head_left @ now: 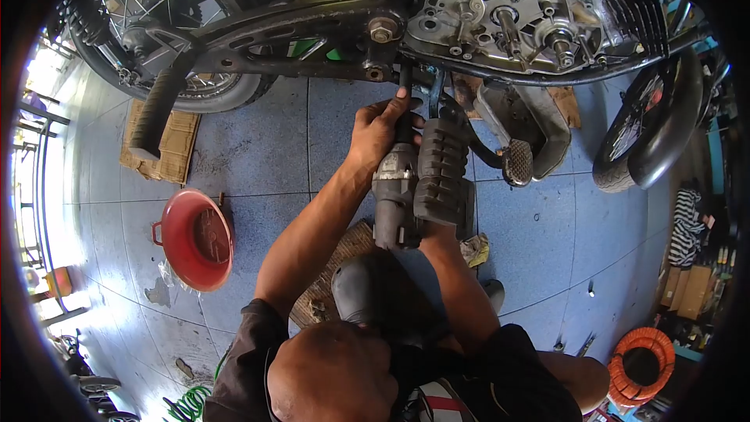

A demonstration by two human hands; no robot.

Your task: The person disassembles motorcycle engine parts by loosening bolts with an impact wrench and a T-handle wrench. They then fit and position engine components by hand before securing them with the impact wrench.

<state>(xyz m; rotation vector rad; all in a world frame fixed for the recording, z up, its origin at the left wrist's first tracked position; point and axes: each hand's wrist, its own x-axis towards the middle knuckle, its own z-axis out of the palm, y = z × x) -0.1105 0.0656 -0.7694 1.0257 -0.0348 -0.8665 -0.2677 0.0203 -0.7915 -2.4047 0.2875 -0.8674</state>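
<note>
My left hand (376, 130) is closed around the dark shaft at the front of an impact wrench (394, 195), thumb lying along the shaft. That shaft points up at the underside of the motorcycle frame (305, 27). My right hand (439, 234) reaches in from below to the handle side of the wrench. A ribbed rubber foot peg (442, 160) covers its fingers and most of the handle. Just right of the peg is a pedal with a studded pad (517, 162). Above the hands, the engine (508, 16) stands with its side cover off, gears and shafts exposed.
A red basin (195, 238) sits on the blue tiled floor (531, 242) at left. Cardboard (160, 141) lies under the rear wheel (168, 23). An oily metal pan (522, 121) is below the engine. A coiled orange hose (641, 367) is at lower right.
</note>
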